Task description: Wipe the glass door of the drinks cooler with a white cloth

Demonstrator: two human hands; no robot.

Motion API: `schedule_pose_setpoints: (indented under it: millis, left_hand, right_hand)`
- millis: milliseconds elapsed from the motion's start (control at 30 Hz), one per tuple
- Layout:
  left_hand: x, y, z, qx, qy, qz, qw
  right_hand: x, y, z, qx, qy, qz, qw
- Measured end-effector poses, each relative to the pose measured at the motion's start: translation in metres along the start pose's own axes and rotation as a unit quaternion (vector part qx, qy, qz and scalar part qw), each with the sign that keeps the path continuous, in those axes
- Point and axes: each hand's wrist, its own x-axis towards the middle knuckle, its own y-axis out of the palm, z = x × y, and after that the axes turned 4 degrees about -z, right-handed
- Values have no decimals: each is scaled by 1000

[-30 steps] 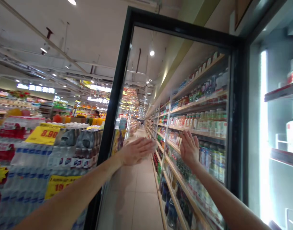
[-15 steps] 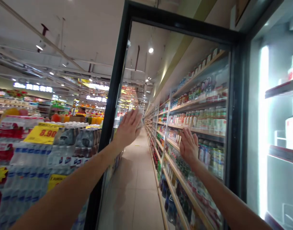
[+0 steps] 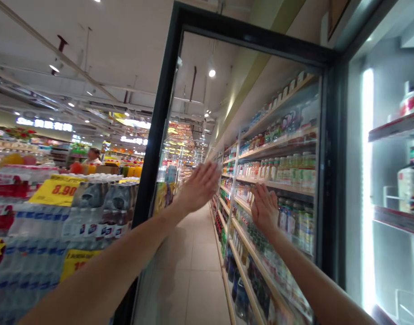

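Observation:
A black-framed glass door (image 3: 169, 95) of a lit cooler stands swung open in front of me. My left hand (image 3: 202, 187) lies against the glass near its middle, fingers stretched out flat. A pale patch shows at its fingertips; I cannot tell whether it is a thin cloth or a reflection. Lower and to the right, my right hand (image 3: 264, 207) rests on the glass with its fingers extended. Bottles on shelves and a long aisle appear in the pane behind both hands.
The cooler's interior at right has a bright light strip (image 3: 368, 180) and shelves (image 3: 396, 126) with bottles (image 3: 410, 185). At left stand stacked packs of bottled drinks (image 3: 41, 230) with a yellow price sign (image 3: 58, 188). A person (image 3: 93, 157) is farther back.
My left hand has moved right across the glass and slightly down. My right hand stays at nearly the same spot. A person has come into sight at the back left.

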Motion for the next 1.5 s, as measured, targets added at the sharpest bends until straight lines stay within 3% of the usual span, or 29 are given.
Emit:
schedule_pose_setpoints:
  millis: [67, 100, 133, 200, 267, 300, 367, 433, 467, 533, 600, 667, 700, 733, 833, 867, 933, 1033, 1067, 1200, 1233, 1367, 1433, 1500]
  left_hand:
    - [-3, 2, -9, -28, 127, 31, 991]
    - [-2, 3, -10, -35, 153, 38, 987]
    - [2, 3, -8, -33, 137, 32, 990]
    - [14, 3, -1, -11, 4, -12, 1000]
    - [24, 4, 0, 9, -114, -47, 992]
    - [27, 5, -4, 9, -117, -45, 992]
    - [25, 8, -19, -12, -4, -7, 1000]
    - [22, 9, -31, -39, 141, 36, 989]
    - [23, 9, -32, -45, 177, 46, 982]
    - [29, 7, -22, -34, 135, 31, 990]
    - [40, 4, -4, -5, -15, -20, 1000]
    - [47, 3, 8, 15, -129, -66, 989]
    - [47, 4, 8, 15, -134, -74, 988]
    - [46, 5, 5, 7, -96, -67, 993]
    - [39, 8, -13, -29, 99, -8, 995]
    - [38, 8, -17, -34, 131, 5, 991]
    - [41, 8, -22, -27, 106, 9, 994]
    - [45, 9, -29, -4, -19, -8, 1000]
    - [44, 10, -34, -5, -27, -9, 1000]
    - [30, 14, -55, -47, 122, 10, 991]
    - [28, 15, -57, -48, 125, 9, 991]
    - [30, 14, -53, -9, -81, -28, 996]
    - [31, 16, -55, -8, -101, -40, 994]
    - [30, 20, -60, -16, -74, -41, 996]
  right_hand:
    - [0, 0, 0, 1, -2, 2, 1000]
    - [1, -1, 0, 1, -2, 2, 1000]
    - [1, -1, 1, 0, -3, 1, 1000]
    - [2, -2, 1, -2, -3, -3, 1000]
    - [3, -2, 2, -2, -5, -7, 1000]
    - [3, -2, 2, -1, -6, -9, 1000]
    - [3, -3, 2, 1, -9, -11, 1000]
    - [3, -3, 2, 1, -8, -9, 1000]
    - [3, -3, 2, 0, -8, -8, 1000]
    - [3, -3, 1, -3, -8, -7, 1000]
    - [3, -4, 1, -6, -8, -7, 1000]
    - [3, -4, 1, -9, -4, -4, 1000]
    - [2, -3, 1, -9, -2, -1, 1000]
    - [2, -3, 0, -9, 0, 0, 1000]
    - [2, -4, 0, -8, -6, 2, 1000]
    - [2, -4, 0, -7, -8, 2, 1000]
    - [3, -5, 0, -6, -9, -5, 1000]
    - [5, -6, 2, -3, -6, -8, 1000]
    - [5, -6, 2, -3, -5, -7, 1000]
    - [2, -3, 0, -5, -3, 1, 1000]
    - [1, -3, -1, -5, -1, 4, 1000]
    - [0, -4, -3, 19, 27, 14, 999]
    - [9, -7, 5, 67, 60, -15, 996]
    - [24, -9, 21, 147, 83, -56, 984]
